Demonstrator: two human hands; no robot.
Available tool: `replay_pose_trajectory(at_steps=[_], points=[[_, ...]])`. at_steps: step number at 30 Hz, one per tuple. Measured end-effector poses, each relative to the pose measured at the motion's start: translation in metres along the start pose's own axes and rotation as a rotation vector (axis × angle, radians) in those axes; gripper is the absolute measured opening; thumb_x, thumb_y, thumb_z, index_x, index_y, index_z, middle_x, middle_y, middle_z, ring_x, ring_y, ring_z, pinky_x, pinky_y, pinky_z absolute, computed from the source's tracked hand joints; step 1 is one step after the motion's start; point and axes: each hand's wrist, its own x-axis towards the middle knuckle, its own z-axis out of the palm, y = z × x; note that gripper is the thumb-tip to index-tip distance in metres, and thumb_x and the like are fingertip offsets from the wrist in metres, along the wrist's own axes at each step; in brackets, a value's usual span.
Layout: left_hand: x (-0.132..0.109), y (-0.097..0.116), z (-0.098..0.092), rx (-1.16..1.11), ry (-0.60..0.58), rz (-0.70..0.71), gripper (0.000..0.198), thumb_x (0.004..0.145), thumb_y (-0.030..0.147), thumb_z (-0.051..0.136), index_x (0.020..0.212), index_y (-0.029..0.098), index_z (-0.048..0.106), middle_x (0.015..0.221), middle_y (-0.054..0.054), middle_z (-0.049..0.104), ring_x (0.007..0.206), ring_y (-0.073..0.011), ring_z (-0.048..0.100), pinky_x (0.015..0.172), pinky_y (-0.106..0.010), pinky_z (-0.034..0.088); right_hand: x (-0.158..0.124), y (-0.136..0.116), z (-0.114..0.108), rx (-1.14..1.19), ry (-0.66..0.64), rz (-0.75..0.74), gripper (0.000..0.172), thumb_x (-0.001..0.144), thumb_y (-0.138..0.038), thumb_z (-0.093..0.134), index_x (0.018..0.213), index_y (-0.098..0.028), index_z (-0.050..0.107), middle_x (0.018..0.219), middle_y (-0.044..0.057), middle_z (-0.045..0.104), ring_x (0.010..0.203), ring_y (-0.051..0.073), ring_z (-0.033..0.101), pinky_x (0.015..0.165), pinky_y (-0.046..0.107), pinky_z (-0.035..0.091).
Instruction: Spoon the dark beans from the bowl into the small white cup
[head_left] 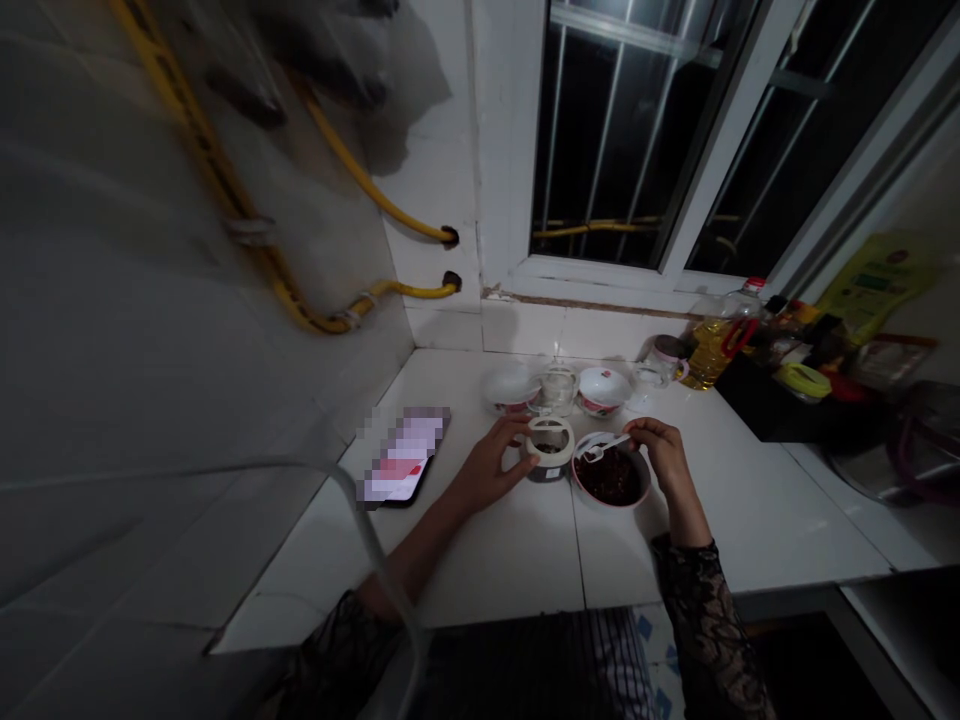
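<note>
1. Your left hand (pixel 491 468) is holding the pale-rimmed jar (pixel 547 469), its thumb and fingers closing in a narrow grip around the left of the rim.
2. Your right hand (pixel 664 455) is pinching the handle of the white spoon (pixel 606 446) between thumb and fingers.
3. The spoon is slanting leftward over the near bowl (pixel 639 466), its scoop hanging above the dark red contents (pixel 611 482); you can't tell whether it is touching them.
4. The jar is standing just left of that bowl, both sitting on the white counter (pixel 487 570).
5. Beyond them, a clear jar (pixel 556 388) is standing between the far left bowl (pixel 510 382) and the far right bowl (pixel 603 386).
6. A phone (pixel 409 462) with a lit screen is lying left of your left hand.
7. Farther right, a glass mug (pixel 657 372) is standing near the oil bottle (pixel 709 352).
</note>
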Motion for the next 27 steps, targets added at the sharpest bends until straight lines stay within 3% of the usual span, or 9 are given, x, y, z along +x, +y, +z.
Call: replay_pose_trajectory(at_steps=[7,13,15,17,21,23,27], points=[[0.0,-0.002,0.001,-0.005,-0.003,0.013,0.023,0.09,0.03,0.066,0.11,0.023,0.058,0.129,-0.012,0.061,0.12,-0.025,0.063,0.085,-0.036,0.061,-0.002,-0.005,0.004,0.088,0.056,-0.028,0.015,0.059,-0.036,0.065,0.064,-0.022,0.066,0.051,-0.001,0.057,0.056,0.016,0.051,0.065,0.032,0.043],[-0.001,-0.002,0.0,-0.009,-0.011,0.012,0.023,0.091,0.032,0.065,0.11,0.023,0.058,0.129,-0.012,0.06,0.12,-0.025,0.062,0.086,-0.036,0.061,-0.007,-0.013,0.026,0.147,0.064,-0.122,0.019,0.067,-0.039,0.066,0.072,-0.021,0.069,0.056,-0.002,0.06,0.059,0.016,0.054,0.067,0.032,0.045],[-0.001,-0.002,0.0,-0.014,-0.01,0.008,0.023,0.09,0.031,0.065,0.111,0.023,0.059,0.129,-0.012,0.06,0.119,-0.0247,0.063,0.087,-0.036,0.06,-0.011,-0.014,0.035,0.083,0.071,-0.229,0.02,0.076,-0.04,0.064,0.078,-0.022,0.07,0.06,-0.001,0.062,0.062,0.018,0.056,0.07,0.033,0.046],[-0.001,-0.002,0.0,-0.02,-0.008,0.009,0.024,0.09,0.031,0.066,0.111,0.023,0.059,0.129,-0.011,0.061,0.119,-0.0247,0.063,0.087,-0.036,0.06,-0.016,-0.016,0.043,-0.07,0.059,-0.428,0.02,0.085,-0.038,0.059,0.083,-0.023,0.071,0.066,0.001,0.066,0.07,0.02,0.06,0.077,0.037,0.047],[0.0,-0.002,0.001,-0.033,-0.002,0.024,0.024,0.09,0.032,0.066,0.111,0.023,0.059,0.128,-0.011,0.061,0.119,-0.0252,0.063,0.086,-0.037,0.061,-0.023,-0.018,0.049,-0.409,-0.121,-0.855,0.022,0.094,-0.025,0.05,0.09,-0.024,0.072,0.077,0.003,0.07,0.081,0.022,0.061,0.092,0.044,0.043],[0.0,-0.003,0.001,-0.03,-0.004,0.024,0.024,0.09,0.033,0.066,0.111,0.023,0.06,0.128,-0.012,0.061,0.12,-0.0256,0.063,0.086,-0.037,0.061,-0.024,-0.018,0.045,-0.454,-0.114,-0.92,0.023,0.096,-0.022,0.048,0.093,-0.024,0.071,0.079,0.004,0.07,0.081,0.022,0.061,0.091,0.043,0.043],[-0.002,-0.005,0.002,-0.016,0.006,0.021,0.024,0.09,0.032,0.066,0.11,0.023,0.059,0.129,-0.013,0.061,0.121,-0.0259,0.062,0.086,-0.036,0.061,-0.018,-0.013,0.02,-0.418,0.116,-0.811,0.02,0.097,-0.026,0.049,0.09,-0.024,0.068,0.081,0.003,0.069,0.084,0.023,0.06,0.086,0.04,0.045]])
